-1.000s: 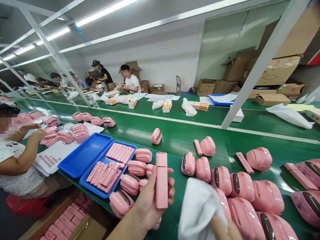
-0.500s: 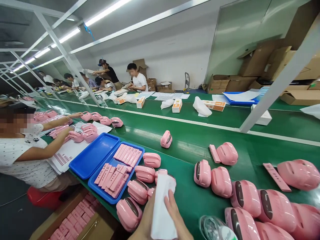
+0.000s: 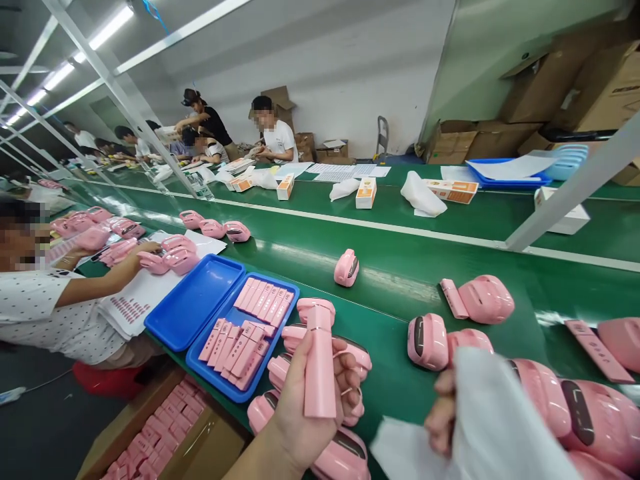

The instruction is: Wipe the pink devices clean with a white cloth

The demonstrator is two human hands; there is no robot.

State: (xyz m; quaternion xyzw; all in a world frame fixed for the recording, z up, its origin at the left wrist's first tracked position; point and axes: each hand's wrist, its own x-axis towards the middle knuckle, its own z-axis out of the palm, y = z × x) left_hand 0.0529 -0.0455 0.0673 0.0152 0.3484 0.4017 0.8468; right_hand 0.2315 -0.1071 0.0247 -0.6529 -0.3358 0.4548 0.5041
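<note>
The pink bar (image 3: 320, 363) stands upright above the near edge of the green conveyor belt (image 3: 390, 280), gripped low on its length by the left hand (image 3: 300, 413). The fingers (image 3: 350, 373) curl round its right side and the palm backs its left, so the grip is closed on the bar. The right hand (image 3: 441, 417) is fisted tight around a white cloth (image 3: 500, 413), near the bar and not touching it. Pink housings (image 3: 430, 340) lie on the belt behind and beside both hands. To the left, a blue tray (image 3: 223, 315) holds two rows of similar bars. Farther left, a co-worker's hand (image 3: 143, 250) rests on more housings.
</note>
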